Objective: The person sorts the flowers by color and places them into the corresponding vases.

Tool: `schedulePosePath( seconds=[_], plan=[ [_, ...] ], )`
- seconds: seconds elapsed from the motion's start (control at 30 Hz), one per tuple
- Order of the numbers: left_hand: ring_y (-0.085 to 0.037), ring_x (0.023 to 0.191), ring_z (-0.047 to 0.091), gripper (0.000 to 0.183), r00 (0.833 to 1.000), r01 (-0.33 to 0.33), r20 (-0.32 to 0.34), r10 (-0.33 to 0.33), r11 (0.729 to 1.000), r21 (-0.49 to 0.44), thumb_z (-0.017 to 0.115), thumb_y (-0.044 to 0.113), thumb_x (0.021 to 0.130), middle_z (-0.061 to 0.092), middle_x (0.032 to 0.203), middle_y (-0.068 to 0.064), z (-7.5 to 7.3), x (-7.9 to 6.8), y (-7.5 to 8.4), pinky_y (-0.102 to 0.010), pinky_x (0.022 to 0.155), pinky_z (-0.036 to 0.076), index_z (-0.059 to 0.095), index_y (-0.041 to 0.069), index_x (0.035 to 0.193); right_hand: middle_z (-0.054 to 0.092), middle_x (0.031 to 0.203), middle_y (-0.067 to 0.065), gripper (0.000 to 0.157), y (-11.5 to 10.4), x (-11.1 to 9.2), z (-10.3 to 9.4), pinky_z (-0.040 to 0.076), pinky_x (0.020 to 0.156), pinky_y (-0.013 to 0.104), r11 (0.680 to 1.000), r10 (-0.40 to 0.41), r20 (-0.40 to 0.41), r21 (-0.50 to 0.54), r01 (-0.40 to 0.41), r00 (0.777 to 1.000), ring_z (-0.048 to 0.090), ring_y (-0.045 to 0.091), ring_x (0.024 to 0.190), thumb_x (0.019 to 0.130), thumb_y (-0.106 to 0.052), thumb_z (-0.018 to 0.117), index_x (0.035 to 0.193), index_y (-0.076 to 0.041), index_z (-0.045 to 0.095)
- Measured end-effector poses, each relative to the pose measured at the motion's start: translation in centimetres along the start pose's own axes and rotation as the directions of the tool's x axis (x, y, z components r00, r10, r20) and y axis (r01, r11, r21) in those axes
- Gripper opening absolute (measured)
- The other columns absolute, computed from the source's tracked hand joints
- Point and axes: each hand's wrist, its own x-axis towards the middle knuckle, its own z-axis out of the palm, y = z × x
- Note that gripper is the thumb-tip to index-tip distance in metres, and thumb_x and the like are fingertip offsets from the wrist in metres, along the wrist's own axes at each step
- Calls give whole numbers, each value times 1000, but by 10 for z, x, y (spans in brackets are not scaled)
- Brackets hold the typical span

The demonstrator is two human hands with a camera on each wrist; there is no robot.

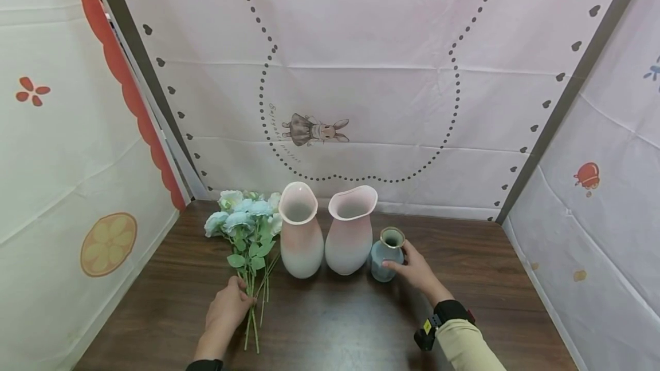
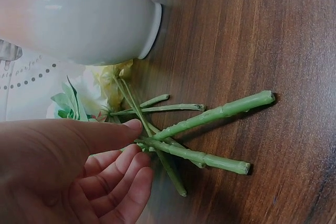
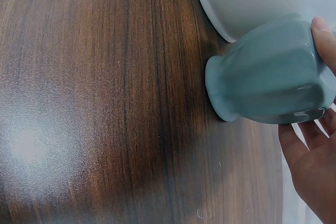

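Observation:
On the left of the table lies a bunch of artificial flowers (image 1: pixel 242 216), with pale blue and white blooms and long green stems (image 2: pixel 210 116). My left hand (image 1: pixel 228 305) pinches some of those stems between thumb and fingers, below the leaves. Other stems cross beside it. A small blue-grey vase (image 1: pixel 384 256) with a gold rim stands upright at the right. Around its side my right hand (image 1: pixel 416 268) holds it, thumb in front and fingers behind. In the right wrist view the vase's foot (image 3: pixel 218 87) appears at the wood surface; I cannot tell whether it touches.
Two taller pink-and-white vases stand upright between the hands: the left vase (image 1: pixel 301 245) beside the flowers, the right vase (image 1: pixel 349 242) close to the blue-grey one. Printed cloth (image 1: pixel 361 102) hangs behind the dark wooden table (image 1: pixel 330 325) and along both sides.

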Motion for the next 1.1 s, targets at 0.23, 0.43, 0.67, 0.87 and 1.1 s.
schedulePosePath(
  seconds=[0.23, 0.43, 0.67, 0.87, 1.1],
  plan=[
    [-21, 74, 65, 42, 1000, 9, 3, -9, 1000, -9, 71, 18, 91, 71, 89, -5, 0, 0, -1, -39, 63, 50, 50, -1, 122, 42, 154, 22, 71, 0, 0, 0, 34, 116, 60, 1000, 2, 1, 7, -2, 1000, 37, 40, 145, 91, -28, 74, 149, -7, 38],
    [-22, 74, 66, 42, 1000, 5, -6, -5, 1000, -12, 71, 17, 91, 72, 89, -6, 2, 1, -1, -40, 65, 51, 50, -2, 122, 40, 155, 22, 73, 0, 0, 0, 34, 116, 61, 1000, 10, 1, -3, -10, 1000, 36, 41, 146, 91, -29, 74, 150, -7, 37],
    [-25, 76, 68, 41, 1000, -11, -29, 10, 1000, -20, 71, 15, 90, 74, 87, -6, 4, 1, -1, -44, 68, 53, 51, -4, 121, 39, 156, 22, 73, 0, 0, 0, 33, 116, 60, 1000, 27, 1, -4, -27, 1000, 35, 41, 146, 91, -30, 74, 150, -7, 37],
    [-25, 76, 67, 36, 999, -11, -33, 10, 1000, -29, 69, 12, 90, 72, 89, -9, 3, 0, -1, -45, 69, 53, 51, -3, 117, 40, 156, 22, 72, 0, 1, 0, 32, 117, 60, 1000, 21, 0, 4, -21, 1000, 35, 40, 146, 91, -29, 74, 149, -7, 37],
    [-24, 77, 64, 30, 999, -24, -39, 22, 998, -51, 66, 10, 89, 69, 92, -13, 2, -2, 0, -41, 67, 51, 54, -3, 114, 40, 155, 22, 72, 0, 1, 0, 33, 117, 59, 1000, 16, -3, 5, -16, 1000, 36, 40, 146, 91, -28, 74, 149, -7, 38]
  ],
)
